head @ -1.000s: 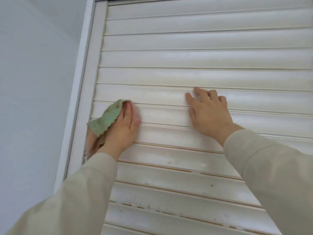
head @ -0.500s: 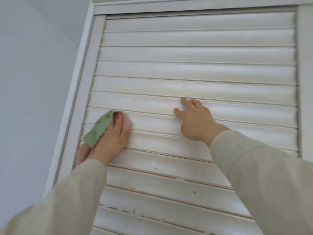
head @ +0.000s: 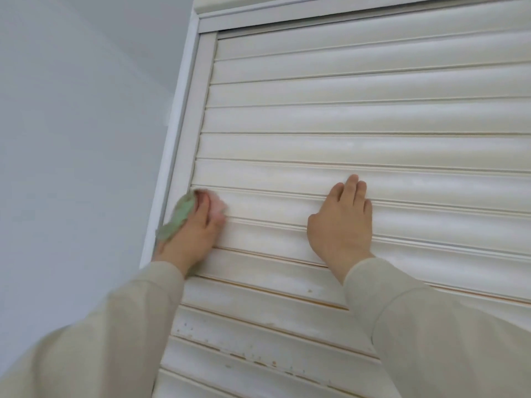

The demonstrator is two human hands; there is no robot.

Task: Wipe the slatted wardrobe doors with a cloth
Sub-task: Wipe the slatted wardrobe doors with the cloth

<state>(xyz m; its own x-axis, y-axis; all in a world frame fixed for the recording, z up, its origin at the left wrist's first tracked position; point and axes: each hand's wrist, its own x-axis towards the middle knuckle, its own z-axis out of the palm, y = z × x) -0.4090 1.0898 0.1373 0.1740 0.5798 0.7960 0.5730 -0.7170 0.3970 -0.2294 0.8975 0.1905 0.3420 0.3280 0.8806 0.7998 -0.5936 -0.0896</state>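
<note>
A white slatted wardrobe door fills the right and middle of the head view. My left hand presses a green and pink cloth against a slat next to the door's left frame; the cloth is blurred and sticks out from under the fingers. My right hand lies flat on the slats further right, fingers straight and together, holding nothing.
A plain grey wall lies left of the white door frame. The lower slats show brown specks and chipped paint. The door's top rail is at the upper edge.
The view has swung so the door sits further right. My left hand with the cloth stays near the left frame on the same slats; my right hand now lies flatter.
</note>
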